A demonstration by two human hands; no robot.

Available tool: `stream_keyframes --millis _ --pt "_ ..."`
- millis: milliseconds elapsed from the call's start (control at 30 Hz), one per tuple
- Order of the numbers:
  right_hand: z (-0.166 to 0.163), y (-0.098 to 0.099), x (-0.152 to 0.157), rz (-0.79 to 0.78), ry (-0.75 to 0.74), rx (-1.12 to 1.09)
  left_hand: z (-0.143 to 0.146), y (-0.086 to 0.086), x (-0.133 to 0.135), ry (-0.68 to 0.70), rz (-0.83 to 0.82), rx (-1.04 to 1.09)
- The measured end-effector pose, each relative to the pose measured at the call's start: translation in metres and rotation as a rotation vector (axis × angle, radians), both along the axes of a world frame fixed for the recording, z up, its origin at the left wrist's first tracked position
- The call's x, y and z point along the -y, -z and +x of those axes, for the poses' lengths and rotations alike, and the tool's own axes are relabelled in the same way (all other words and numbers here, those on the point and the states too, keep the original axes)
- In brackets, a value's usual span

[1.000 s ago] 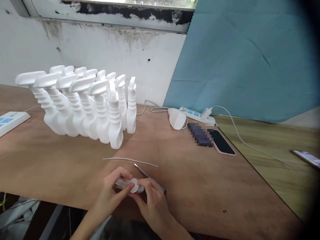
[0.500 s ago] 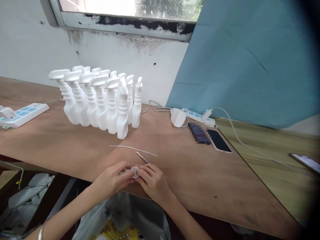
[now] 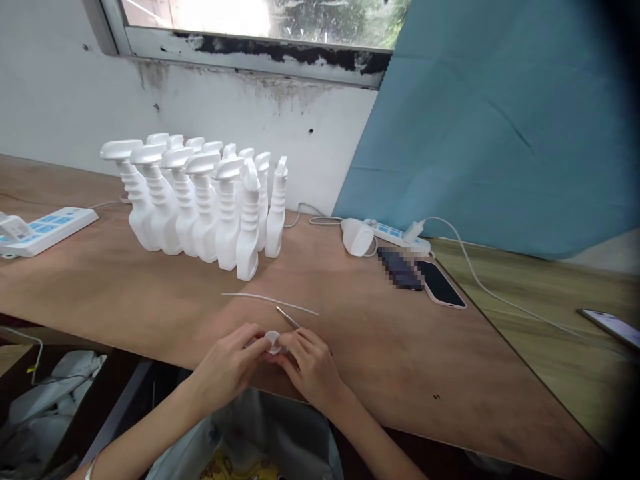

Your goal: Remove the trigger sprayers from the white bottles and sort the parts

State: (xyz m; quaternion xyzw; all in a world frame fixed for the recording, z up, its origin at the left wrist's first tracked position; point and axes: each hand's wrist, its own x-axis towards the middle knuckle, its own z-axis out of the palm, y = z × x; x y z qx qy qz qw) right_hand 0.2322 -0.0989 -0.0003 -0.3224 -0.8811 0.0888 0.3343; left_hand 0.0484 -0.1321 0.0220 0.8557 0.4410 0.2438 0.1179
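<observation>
Near the table's front edge, my left hand (image 3: 233, 358) and my right hand (image 3: 314, 369) meet around a small white round plastic part (image 3: 273, 341). Its circular face points up between my fingertips, and the rest is covered by my fingers. Both hands are closed on it, left fingers from one side and right fingers from the other. A thin metal rod (image 3: 287, 317) lies just beyond my right hand, its near end hidden behind the fingers. Farther out, a thin white tube (image 3: 270, 301) rests on the table.
Several white spray bottles (image 3: 227, 227) stand grouped at the back left of the brown table (image 3: 380, 360). Power strips (image 3: 50, 230) lie left and back right. Phones (image 3: 443, 283) and a white bottle-like object (image 3: 357, 237) are on the right. A box of white parts (image 3: 55, 393) sits below left.
My fingers have shifted slightly on the white part, and the right fingertips now cover more of its round face. The whole view has moved a little.
</observation>
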Motion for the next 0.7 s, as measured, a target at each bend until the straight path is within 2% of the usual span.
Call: stream_keyframes --millis 167,333,500,600,700 --pt "-0.001 0.009 0.000 0.015 0.056 -0.108 0.006 0.005 0.001 -0.090 0.010 0.138" --pt "0.002 0.006 -0.001 0.021 0.021 -0.074 0.010 0.004 -0.002 -0.105 0.004 0.069" --pt "0.018 -0.016 -0.005 -0.168 -0.047 0.126 0.012 0.009 -0.005 -0.126 0.094 -0.027" --pt "0.030 -0.022 -0.010 -0.175 0.027 0.227 0.013 0.015 -0.005 -0.159 0.096 -0.003" --pt "0.049 -0.020 -0.014 -0.186 0.109 0.297 0.012 0.021 -0.005 -0.157 0.080 0.115"
